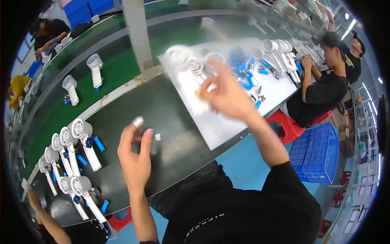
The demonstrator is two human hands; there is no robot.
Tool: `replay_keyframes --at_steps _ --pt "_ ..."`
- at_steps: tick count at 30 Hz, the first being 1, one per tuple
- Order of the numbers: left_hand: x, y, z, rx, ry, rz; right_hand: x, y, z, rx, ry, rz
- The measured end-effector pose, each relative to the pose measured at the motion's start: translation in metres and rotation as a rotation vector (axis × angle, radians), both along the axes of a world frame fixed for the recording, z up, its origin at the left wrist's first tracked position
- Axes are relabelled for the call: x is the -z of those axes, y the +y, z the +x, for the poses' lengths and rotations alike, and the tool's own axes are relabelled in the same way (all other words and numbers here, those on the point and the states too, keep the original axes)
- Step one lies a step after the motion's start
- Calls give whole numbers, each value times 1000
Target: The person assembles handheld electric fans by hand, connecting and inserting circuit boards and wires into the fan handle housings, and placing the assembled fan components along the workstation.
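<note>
My left hand (pixel 136 156) is over the dark table, thumb and index finger apart, with nothing between them. A white cover, perhaps tape or a finger cot, wraps one fingertip. Just right of it lies a small white square scrap (pixel 158 137). My right hand (pixel 228 92) is raised above the white board (pixel 217 136), its fingers curled and smeared by motion; whether they hold anything does not show. Past it are blurred white round fan housings (pixel 178 55) and blue cylindrical cells (pixel 243 71) with wires.
Several white handheld fan halves (pixel 81 185) with blue cells stand in rows at the left. Beyond the table runs a green conveyor (pixel 115 53) carrying more fan parts, with a metal post (pixel 137 36) beside it. Co-workers sit at both sides; a blue crate (pixel 315 152) is at the right.
</note>
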State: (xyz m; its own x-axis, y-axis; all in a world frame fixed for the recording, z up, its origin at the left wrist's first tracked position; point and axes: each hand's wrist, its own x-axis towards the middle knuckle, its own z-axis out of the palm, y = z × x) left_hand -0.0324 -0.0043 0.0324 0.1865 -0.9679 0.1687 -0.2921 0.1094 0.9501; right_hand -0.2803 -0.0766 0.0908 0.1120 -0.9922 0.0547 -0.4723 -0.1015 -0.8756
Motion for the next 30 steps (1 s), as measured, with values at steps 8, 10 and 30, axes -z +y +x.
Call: replay_keyframes --at_steps 8,10,30 --pt "8 -18 3 97 -17 17 23 45 19 -356 -159 229" --pt "2 -17 15 105 -108 19 23 -30 -19 -169 -69 -108" --pt "-8 21 56 -109 -294 -210 -28 -137 -129 155 495 -489"
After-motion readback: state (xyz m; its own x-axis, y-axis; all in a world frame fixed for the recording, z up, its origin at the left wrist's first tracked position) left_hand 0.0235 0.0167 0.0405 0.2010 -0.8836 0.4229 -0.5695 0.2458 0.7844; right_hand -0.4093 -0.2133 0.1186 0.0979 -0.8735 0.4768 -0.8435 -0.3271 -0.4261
